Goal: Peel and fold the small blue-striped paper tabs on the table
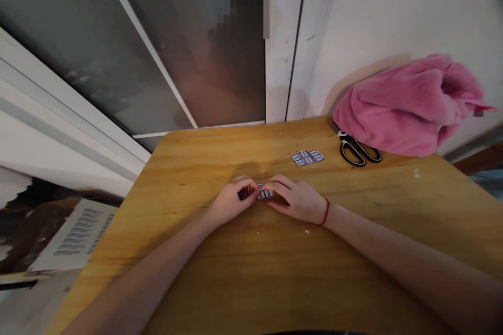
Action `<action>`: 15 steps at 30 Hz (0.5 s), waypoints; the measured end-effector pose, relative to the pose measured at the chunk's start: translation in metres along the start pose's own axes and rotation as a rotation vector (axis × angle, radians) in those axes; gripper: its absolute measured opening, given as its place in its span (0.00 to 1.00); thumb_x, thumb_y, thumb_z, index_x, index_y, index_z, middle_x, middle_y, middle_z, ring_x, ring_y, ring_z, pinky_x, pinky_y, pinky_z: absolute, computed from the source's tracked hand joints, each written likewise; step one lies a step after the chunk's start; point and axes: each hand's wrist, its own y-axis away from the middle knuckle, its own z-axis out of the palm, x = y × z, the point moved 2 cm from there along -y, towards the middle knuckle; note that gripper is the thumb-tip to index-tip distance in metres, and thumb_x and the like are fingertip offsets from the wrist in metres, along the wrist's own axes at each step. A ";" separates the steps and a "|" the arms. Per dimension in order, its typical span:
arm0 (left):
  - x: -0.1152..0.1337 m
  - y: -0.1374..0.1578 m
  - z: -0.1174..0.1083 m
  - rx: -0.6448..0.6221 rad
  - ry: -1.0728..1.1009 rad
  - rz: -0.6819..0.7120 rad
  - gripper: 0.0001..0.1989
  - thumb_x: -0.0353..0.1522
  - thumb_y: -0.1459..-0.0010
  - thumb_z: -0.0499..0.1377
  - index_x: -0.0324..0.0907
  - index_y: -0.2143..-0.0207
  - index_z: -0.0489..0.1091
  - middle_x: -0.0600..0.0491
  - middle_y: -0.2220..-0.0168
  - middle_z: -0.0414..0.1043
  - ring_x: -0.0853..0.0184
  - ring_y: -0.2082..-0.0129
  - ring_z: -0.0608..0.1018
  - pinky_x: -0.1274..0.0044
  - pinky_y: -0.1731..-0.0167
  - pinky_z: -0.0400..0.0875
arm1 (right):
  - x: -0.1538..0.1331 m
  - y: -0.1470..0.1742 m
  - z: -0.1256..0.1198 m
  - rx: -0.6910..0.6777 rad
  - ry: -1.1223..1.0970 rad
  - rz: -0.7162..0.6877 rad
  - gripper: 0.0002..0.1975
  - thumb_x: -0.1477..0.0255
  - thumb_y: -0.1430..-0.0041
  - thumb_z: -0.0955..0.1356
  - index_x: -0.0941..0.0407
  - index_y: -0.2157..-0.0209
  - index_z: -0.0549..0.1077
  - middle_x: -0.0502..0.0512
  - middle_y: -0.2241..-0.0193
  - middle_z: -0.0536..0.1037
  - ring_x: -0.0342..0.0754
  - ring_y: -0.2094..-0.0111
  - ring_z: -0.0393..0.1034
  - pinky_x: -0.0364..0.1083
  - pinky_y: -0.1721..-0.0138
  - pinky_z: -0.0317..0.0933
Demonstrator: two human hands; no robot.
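Observation:
Over the middle of the wooden table, a small piece [265, 193] printed in blue and white stripes sits between my two hands. My left hand [236, 199] is curled closed, its thumb and fingertips pinching the left end of the piece. From the other side, my right hand [296, 199], with a red string at the wrist, has its fingertips bent onto the piece's right part. What exactly the piece is, a card or a sticker sheet, is too small to tell. A similar flat printed piece [307, 157] lies farther back on the table.
Black-handled scissors [359, 151] lie at the back right, partly under a pink plush cloth [408, 107]. Tiny white scraps [307, 231] dot the wooden table [251, 282]. Behind it stand a framed glass door [184, 63] and a white wall. An open cardboard box [74, 230] is at the left.

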 end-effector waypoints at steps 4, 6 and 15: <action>0.000 0.000 -0.002 -0.017 0.059 -0.025 0.05 0.32 0.45 0.54 0.41 0.72 0.66 0.57 0.74 0.63 0.72 0.73 0.67 0.81 0.72 0.61 | 0.000 0.000 0.000 0.049 0.076 -0.043 0.14 0.69 0.41 0.62 0.56 0.54 0.64 0.58 0.57 0.70 0.46 0.63 0.69 0.42 0.69 0.64; 0.000 0.000 -0.003 -0.021 0.074 -0.029 0.05 0.32 0.45 0.54 0.41 0.72 0.66 0.57 0.74 0.63 0.72 0.73 0.66 0.81 0.72 0.61 | -0.001 0.001 0.000 0.083 0.094 -0.079 0.14 0.69 0.40 0.61 0.56 0.53 0.64 0.58 0.56 0.70 0.46 0.61 0.69 0.42 0.69 0.64; 0.000 -0.002 -0.003 -0.046 0.132 -0.031 0.06 0.33 0.45 0.54 0.41 0.72 0.67 0.56 0.73 0.65 0.72 0.73 0.67 0.80 0.71 0.61 | -0.001 0.004 0.002 0.114 0.095 -0.175 0.11 0.70 0.38 0.59 0.53 0.56 0.68 0.54 0.57 0.72 0.43 0.60 0.69 0.41 0.65 0.63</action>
